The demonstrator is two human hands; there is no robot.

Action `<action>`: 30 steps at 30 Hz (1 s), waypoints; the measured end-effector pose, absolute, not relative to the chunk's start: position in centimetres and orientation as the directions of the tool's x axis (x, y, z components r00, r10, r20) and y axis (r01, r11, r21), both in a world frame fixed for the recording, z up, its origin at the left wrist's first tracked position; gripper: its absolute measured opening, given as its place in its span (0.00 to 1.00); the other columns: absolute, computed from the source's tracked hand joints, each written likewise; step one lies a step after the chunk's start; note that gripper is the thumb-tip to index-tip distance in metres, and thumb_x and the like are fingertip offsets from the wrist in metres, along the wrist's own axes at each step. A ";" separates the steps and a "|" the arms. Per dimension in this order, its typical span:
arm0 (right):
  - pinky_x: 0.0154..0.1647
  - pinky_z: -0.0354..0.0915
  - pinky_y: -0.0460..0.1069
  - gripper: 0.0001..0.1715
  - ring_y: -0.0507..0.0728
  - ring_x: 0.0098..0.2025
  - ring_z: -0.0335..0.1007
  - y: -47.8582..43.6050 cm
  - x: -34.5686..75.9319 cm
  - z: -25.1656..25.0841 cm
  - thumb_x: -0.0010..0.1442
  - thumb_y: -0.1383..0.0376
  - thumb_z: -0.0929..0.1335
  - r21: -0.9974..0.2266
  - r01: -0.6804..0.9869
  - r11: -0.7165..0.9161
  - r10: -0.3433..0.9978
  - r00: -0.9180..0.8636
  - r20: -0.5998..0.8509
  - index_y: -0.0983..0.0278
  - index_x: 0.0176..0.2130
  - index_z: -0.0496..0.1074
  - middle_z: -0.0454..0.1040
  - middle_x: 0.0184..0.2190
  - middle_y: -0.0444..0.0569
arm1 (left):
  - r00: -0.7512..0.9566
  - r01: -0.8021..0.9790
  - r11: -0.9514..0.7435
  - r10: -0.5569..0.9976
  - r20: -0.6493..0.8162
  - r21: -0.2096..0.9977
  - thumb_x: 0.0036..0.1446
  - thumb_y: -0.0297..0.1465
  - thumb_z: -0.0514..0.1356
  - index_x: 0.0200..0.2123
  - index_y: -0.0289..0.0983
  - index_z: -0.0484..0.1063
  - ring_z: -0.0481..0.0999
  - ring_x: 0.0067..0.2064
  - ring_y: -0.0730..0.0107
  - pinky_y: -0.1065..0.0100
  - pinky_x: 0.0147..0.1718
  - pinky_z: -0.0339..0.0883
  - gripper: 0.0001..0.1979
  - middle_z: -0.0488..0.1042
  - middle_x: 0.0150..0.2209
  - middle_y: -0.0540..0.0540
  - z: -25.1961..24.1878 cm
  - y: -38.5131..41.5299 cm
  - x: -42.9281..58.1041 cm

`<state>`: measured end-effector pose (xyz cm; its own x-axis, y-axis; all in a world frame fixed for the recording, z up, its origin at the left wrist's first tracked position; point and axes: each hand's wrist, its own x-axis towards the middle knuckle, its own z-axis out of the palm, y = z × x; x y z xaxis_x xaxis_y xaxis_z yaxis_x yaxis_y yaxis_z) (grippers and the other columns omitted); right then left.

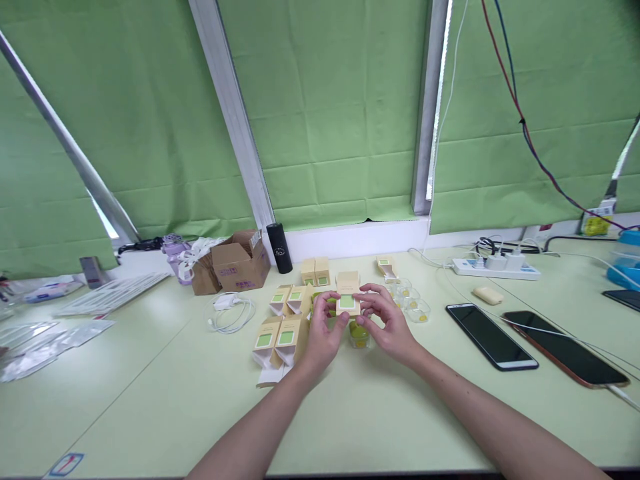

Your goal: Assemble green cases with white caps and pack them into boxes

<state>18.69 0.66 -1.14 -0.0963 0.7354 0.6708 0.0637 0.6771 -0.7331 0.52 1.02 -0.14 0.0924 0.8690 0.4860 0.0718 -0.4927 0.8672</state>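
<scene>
Between my two hands is a small tan box (349,283) with a green square on its front. My left hand (324,333) grips its left side, thumb and fingers closed on it. My right hand (387,317) pinches the opposite side. Just below the box, a small clear jar with a green lid (359,333) stands on the table. Left of my left hand are open tan boxes (287,337) with white flaps, and two more open boxes (290,298) behind them. Clear round containers (414,305) with yellow spots stand beyond my right hand.
Two tan boxes (315,271) stand at the back, and one open box (387,267) lies farther right. A cardboard carton (240,260), a black bottle (279,248) and a coiled white cable (231,313) are left. Phones (491,335) and a power strip (495,268) lie right.
</scene>
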 end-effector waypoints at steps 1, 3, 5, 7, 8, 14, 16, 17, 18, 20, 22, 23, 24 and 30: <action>0.47 0.77 0.56 0.19 0.54 0.41 0.76 0.7 18.7 -1.1 0.66 0.59 0.72 -0.734 0.064 0.676 0.736 -0.096 0.670 0.53 0.56 0.76 0.63 0.61 0.54 | 0.105 0.076 -0.490 0.870 0.482 0.868 0.63 0.47 0.66 0.53 0.43 0.67 0.74 0.51 0.58 0.57 0.53 0.67 0.22 0.73 0.48 0.42 -0.2 1.1 0.5; 0.47 0.77 0.56 0.18 0.53 0.40 0.75 0.7 18.7 -1.1 0.67 0.58 0.72 -0.735 0.065 0.675 0.737 -0.095 0.669 0.53 0.56 0.77 0.63 0.60 0.54 | 0.120 0.083 -0.486 0.871 0.476 0.870 0.64 0.46 0.65 0.54 0.43 0.66 0.73 0.52 0.59 0.57 0.53 0.66 0.21 0.72 0.48 0.42 -0.2 1.1 0.5; 0.47 0.77 0.56 0.17 0.53 0.41 0.75 0.7 18.7 -1.1 0.67 0.58 0.72 -0.734 0.070 0.676 0.737 -0.094 0.669 0.54 0.56 0.77 0.63 0.60 0.54 | 0.115 0.088 -0.487 0.871 0.477 0.869 0.64 0.47 0.64 0.53 0.43 0.66 0.73 0.52 0.59 0.57 0.53 0.66 0.21 0.72 0.48 0.42 -0.2 1.2 0.5; 0.47 0.77 0.56 0.17 0.53 0.41 0.75 0.7 18.7 -1.1 0.68 0.58 0.72 -0.735 0.075 0.674 0.739 -0.095 0.667 0.54 0.55 0.77 0.63 0.60 0.54 | 0.110 0.093 -0.489 0.871 0.479 0.867 0.64 0.47 0.65 0.53 0.43 0.67 0.73 0.52 0.59 0.57 0.53 0.66 0.21 0.72 0.48 0.42 -0.1 1.1 0.5; 0.47 0.77 0.56 0.17 0.53 0.41 0.75 0.7 18.7 -1.2 0.68 0.58 0.71 -0.735 0.077 0.673 0.739 -0.096 0.667 0.54 0.56 0.77 0.64 0.60 0.54 | 0.106 0.095 -0.490 0.871 0.480 0.867 0.64 0.47 0.65 0.53 0.43 0.67 0.73 0.52 0.59 0.57 0.54 0.66 0.21 0.72 0.48 0.42 -0.1 1.1 0.6; 0.49 0.78 0.57 0.17 0.53 0.41 0.75 0.8 18.7 -1.2 0.68 0.57 0.71 -0.736 0.074 0.673 0.739 -0.093 0.667 0.53 0.56 0.77 0.63 0.60 0.54 | 0.092 0.088 -0.481 0.876 0.473 0.872 0.63 0.47 0.66 0.52 0.43 0.68 0.73 0.50 0.59 0.57 0.53 0.66 0.21 0.72 0.47 0.43 0.1 1.0 0.7; 0.48 0.78 0.57 0.16 0.53 0.40 0.75 0.8 18.7 -1.1 0.69 0.57 0.70 -0.738 0.070 0.671 0.741 -0.092 0.665 0.53 0.55 0.77 0.64 0.59 0.53 | 0.084 0.084 -0.476 0.879 0.470 0.876 0.62 0.48 0.66 0.51 0.43 0.68 0.73 0.49 0.60 0.58 0.53 0.66 0.21 0.72 0.46 0.43 0.1 1.0 0.7; 0.48 0.78 0.57 0.16 0.53 0.40 0.74 0.8 18.7 -1.1 0.69 0.57 0.70 -0.739 0.070 0.670 0.742 -0.090 0.664 0.53 0.55 0.77 0.64 0.59 0.53 | 0.080 0.082 -0.474 0.880 0.469 0.876 0.62 0.48 0.66 0.51 0.43 0.68 0.73 0.49 0.60 0.58 0.53 0.66 0.21 0.72 0.46 0.44 0.1 1.0 0.7; 0.48 0.78 0.57 0.16 0.53 0.40 0.74 0.8 18.7 -1.1 0.69 0.57 0.70 -0.741 0.071 0.668 0.744 -0.088 0.663 0.53 0.55 0.77 0.64 0.59 0.53 | 0.076 0.081 -0.474 0.880 0.469 0.877 0.62 0.48 0.66 0.51 0.43 0.68 0.73 0.49 0.60 0.58 0.53 0.66 0.21 0.72 0.45 0.44 0.1 1.0 0.8; 0.48 0.78 0.57 0.16 0.53 0.40 0.75 0.7 18.6 -1.1 0.69 0.56 0.70 -0.744 0.072 0.664 0.747 -0.084 0.659 0.54 0.54 0.78 0.65 0.59 0.54 | 0.071 0.084 -0.472 0.881 0.468 0.877 0.62 0.48 0.66 0.50 0.43 0.69 0.73 0.49 0.60 0.58 0.53 0.66 0.21 0.72 0.45 0.44 0.1 1.0 0.8; 0.47 0.78 0.56 0.16 0.53 0.40 0.75 0.8 18.6 -1.0 0.69 0.56 0.70 -0.747 0.073 0.661 0.750 -0.080 0.656 0.54 0.54 0.78 0.65 0.58 0.54 | 0.070 0.086 -0.468 0.883 0.463 0.880 0.62 0.47 0.67 0.50 0.43 0.69 0.73 0.49 0.60 0.58 0.52 0.66 0.21 0.72 0.45 0.44 0.1 1.0 0.7; 0.47 0.78 0.56 0.15 0.53 0.40 0.75 0.8 18.6 -1.0 0.69 0.56 0.70 -0.747 0.074 0.660 0.751 -0.079 0.656 0.54 0.54 0.78 0.65 0.58 0.54 | 0.068 0.086 -0.466 0.885 0.461 0.881 0.62 0.47 0.67 0.50 0.43 0.69 0.73 0.49 0.60 0.59 0.52 0.66 0.20 0.72 0.45 0.44 0.1 1.0 0.7; 0.47 0.78 0.56 0.15 0.53 0.40 0.75 0.8 18.6 -1.0 0.69 0.56 0.70 -0.747 0.075 0.661 0.750 -0.080 0.656 0.54 0.54 0.78 0.65 0.58 0.54 | 0.067 0.085 -0.464 0.886 0.459 0.882 0.62 0.47 0.67 0.50 0.43 0.69 0.73 0.49 0.60 0.59 0.52 0.66 0.20 0.72 0.45 0.45 0.0 1.1 0.7; 0.47 0.78 0.56 0.15 0.55 0.42 0.75 0.8 18.6 -1.0 0.69 0.56 0.71 -0.738 0.081 0.670 0.743 -0.078 0.665 0.55 0.53 0.79 0.66 0.57 0.54 | 0.049 0.107 -0.472 0.881 0.470 0.875 0.63 0.45 0.66 0.48 0.44 0.69 0.71 0.49 0.61 0.61 0.51 0.65 0.17 0.71 0.46 0.45 0.0 1.1 0.8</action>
